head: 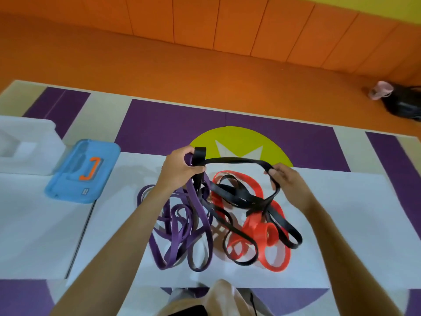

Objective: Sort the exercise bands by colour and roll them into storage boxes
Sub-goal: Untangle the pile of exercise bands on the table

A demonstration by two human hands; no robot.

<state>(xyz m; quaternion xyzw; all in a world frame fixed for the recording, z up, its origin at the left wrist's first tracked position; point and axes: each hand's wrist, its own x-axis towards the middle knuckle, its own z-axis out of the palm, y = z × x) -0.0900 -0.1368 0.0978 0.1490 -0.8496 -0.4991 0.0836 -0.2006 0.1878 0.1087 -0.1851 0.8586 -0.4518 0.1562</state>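
Head view | left hand (180, 169) grips black band (232, 159) | right hand (284, 181) pinches same band | purple bands (177, 226), red bands (257, 226) tangled beneath

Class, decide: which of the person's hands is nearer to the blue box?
Left. The left hand is to the right of the blue box, gripping the black band; the right hand holds the same band farther right, beyond the left hand.

Left hand (180, 167), right hand (285, 179), curled.
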